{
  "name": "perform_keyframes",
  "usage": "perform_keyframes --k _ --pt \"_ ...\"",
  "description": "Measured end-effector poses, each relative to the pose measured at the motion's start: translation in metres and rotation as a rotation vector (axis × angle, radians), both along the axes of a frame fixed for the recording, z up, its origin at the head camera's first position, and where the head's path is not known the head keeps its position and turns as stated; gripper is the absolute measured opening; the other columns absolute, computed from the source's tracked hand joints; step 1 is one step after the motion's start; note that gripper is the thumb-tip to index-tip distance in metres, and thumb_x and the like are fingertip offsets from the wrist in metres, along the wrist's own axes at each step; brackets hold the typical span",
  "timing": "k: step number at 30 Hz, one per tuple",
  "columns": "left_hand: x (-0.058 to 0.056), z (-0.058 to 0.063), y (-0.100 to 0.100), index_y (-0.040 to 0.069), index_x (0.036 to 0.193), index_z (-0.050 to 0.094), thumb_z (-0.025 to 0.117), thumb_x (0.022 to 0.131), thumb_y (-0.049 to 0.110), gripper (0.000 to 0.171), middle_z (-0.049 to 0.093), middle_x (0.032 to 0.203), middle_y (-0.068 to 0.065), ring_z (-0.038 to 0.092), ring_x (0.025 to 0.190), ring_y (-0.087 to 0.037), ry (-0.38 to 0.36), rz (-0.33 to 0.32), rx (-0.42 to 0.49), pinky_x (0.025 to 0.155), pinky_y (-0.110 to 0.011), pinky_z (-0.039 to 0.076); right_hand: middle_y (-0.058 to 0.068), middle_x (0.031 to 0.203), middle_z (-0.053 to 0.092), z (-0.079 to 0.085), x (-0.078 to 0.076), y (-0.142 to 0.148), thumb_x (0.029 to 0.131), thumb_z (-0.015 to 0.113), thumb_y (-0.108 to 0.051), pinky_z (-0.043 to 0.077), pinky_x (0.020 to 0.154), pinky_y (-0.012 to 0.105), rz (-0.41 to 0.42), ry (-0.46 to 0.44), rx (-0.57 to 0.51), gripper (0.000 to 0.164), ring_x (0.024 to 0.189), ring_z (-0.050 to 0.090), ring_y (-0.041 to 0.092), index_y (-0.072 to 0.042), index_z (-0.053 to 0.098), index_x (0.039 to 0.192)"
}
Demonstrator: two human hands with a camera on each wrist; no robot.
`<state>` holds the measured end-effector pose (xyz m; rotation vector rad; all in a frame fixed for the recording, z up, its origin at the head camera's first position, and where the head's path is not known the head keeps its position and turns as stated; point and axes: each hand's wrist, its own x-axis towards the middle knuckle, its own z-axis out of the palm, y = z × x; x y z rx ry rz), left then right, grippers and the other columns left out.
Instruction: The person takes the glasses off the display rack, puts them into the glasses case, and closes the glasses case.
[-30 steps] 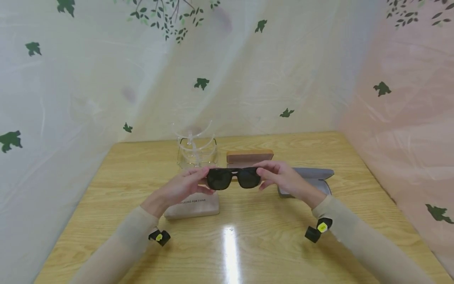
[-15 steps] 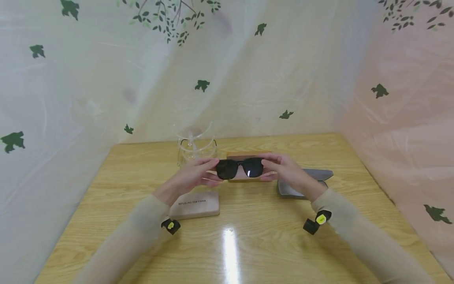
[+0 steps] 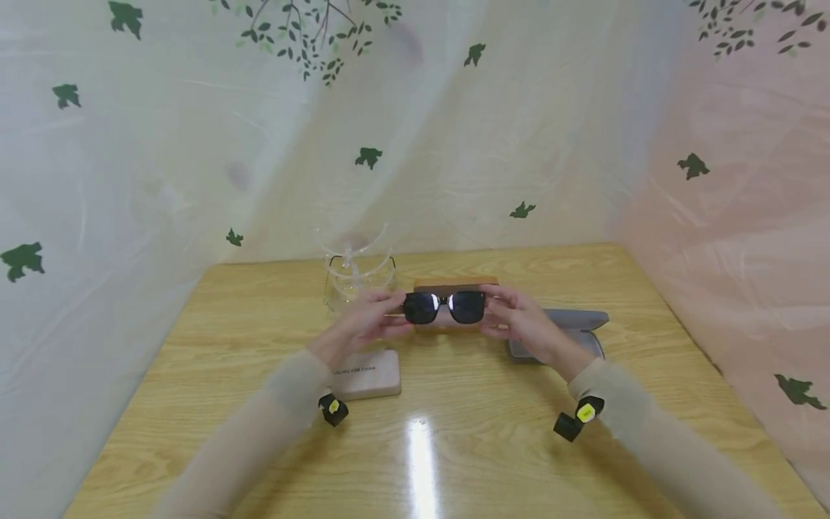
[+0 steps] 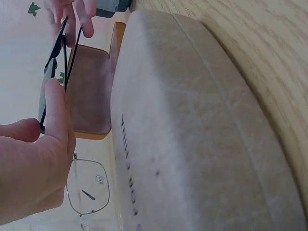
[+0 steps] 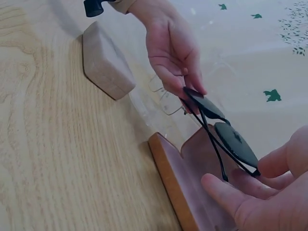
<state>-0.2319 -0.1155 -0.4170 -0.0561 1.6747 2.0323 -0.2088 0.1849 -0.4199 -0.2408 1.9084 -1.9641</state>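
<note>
A pair of black sunglasses [image 3: 421, 308] is held level at both ends, over the open orange case [image 3: 455, 281] in the head view. My left hand [image 3: 367, 321] pinches one end of the frame between thumb and fingers, and my right hand [image 3: 525, 324] pinches the other. In the right wrist view the sunglasses' arms [image 5: 215, 149] lie folded and crossed behind the lenses. The orange case's pinkish lining [image 4: 90, 91] shows below the sunglasses in the left wrist view.
A beige case [image 3: 372, 376] with lettering lies shut near my left wrist. An open grey case [image 3: 577, 319] sits behind my right forearm. Back left stands a clear display rack [image 3: 353, 270] with thin-framed eyeglasses [image 4: 88, 186]. Patterned curtain [image 3: 415, 144] encloses the table's back and sides.
Both hands have carried the sunglasses away from me and a little right, from in front of the orange case to over it. The lenses have tilted and now catch reflections.
</note>
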Motion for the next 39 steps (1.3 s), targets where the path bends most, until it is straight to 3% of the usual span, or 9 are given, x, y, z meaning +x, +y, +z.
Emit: perform_keyframes --k 4,10,18,25,32,39 --pt "-0.004 -0.006 0.004 -0.011 0.145 0.044 0.051 0.105 0.002 0.042 0.053 0.137 -0.032 0.071 0.089 -0.025 -0.027 0.033 0.013 0.104 -0.05 0.047 0.03 0.157 0.027 -0.004 0.0 -0.004 0.11 0.038 -0.009 0.041 0.109 0.054 -0.02 -0.044 -0.011 0.056 0.133 0.046 0.04 -0.001 0.016 0.161" --pt "-0.004 -0.018 0.014 -0.011 0.143 0.047 0.055 0.099 -0.008 0.045 0.056 0.132 -0.034 0.071 0.088 -0.029 -0.038 0.07 -0.015 0.087 -0.041 0.059 0.03 0.164 0.001 -0.011 0.004 -0.012 0.11 0.038 -0.013 0.032 0.115 0.058 -0.041 -0.103 -0.01 0.067 0.148 0.02 0.046 0.0 -0.004 0.16" --pt "0.0 -0.031 0.028 -0.008 0.15 0.039 0.055 0.099 -0.008 0.053 0.055 0.135 -0.035 0.071 0.098 -0.036 -0.044 0.081 -0.011 0.083 -0.041 0.061 0.031 0.164 0.0 -0.013 0.005 -0.014 0.112 0.039 -0.028 0.018 0.121 0.055 -0.071 -0.135 0.013 0.076 0.15 0.015 0.044 0.003 -0.014 0.157" --pt "0.0 -0.029 0.028 -0.003 0.151 0.041 0.051 0.105 0.005 0.047 0.055 0.139 -0.029 0.065 0.112 -0.038 -0.048 0.031 -0.082 0.09 -0.047 0.058 0.029 0.165 -0.002 -0.009 0.001 -0.018 0.112 0.038 -0.029 0.017 0.123 0.049 -0.064 -0.146 -0.01 0.076 0.152 0.014 0.04 0.006 -0.013 0.157" --pt "0.0 -0.02 0.027 -0.003 0.158 0.024 0.048 0.107 0.009 0.057 0.042 0.148 -0.025 0.054 0.104 -0.026 -0.058 -0.008 -0.08 0.093 -0.046 0.057 0.023 0.167 -0.007 -0.006 -0.002 -0.018 0.113 0.034 -0.033 0.013 0.124 0.049 -0.05 -0.198 -0.048 0.074 0.154 0.004 0.036 0.001 -0.015 0.158" --pt "-0.002 -0.014 0.03 -0.004 0.159 0.017 0.052 0.106 0.01 0.065 0.032 0.156 -0.026 0.046 0.128 -0.036 -0.069 -0.017 -0.086 0.095 -0.044 0.057 0.019 0.167 -0.01 -0.004 -0.007 -0.021 0.112 0.034 -0.035 0.019 0.121 0.055 -0.065 -0.266 -0.146 0.074 0.154 0.006 0.037 -0.005 -0.014 0.16"
